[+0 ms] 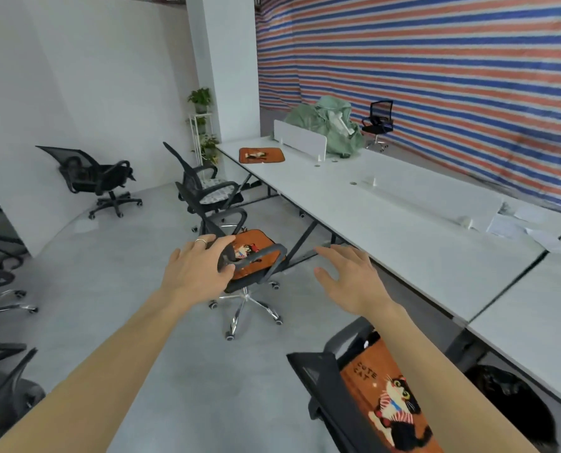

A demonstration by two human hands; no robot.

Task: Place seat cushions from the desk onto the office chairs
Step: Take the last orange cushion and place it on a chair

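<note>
An orange cat-print seat cushion point(262, 155) lies flat on the far end of the long white desk point(387, 220). A second orange cushion point(259, 256) sits on the seat of the middle office chair point(246, 299). A third point(387, 400) lies on the nearest chair point(324, 387), under my right forearm. My left hand point(197, 266) is spread by the middle chair's near armrest, fingers and thumb loosely curved on either side of it; I cannot tell if it touches. My right hand point(347, 279) hovers open, holding nothing, between that chair and the desk edge.
A farther chair point(207, 191) with a pale patterned cushion stands by the desk. A bare black chair point(102, 181) sits near the left wall, and more chairs line the left edge. A white divider point(300, 137), green cover point(331, 125) and papers point(514, 223) are on the desk.
</note>
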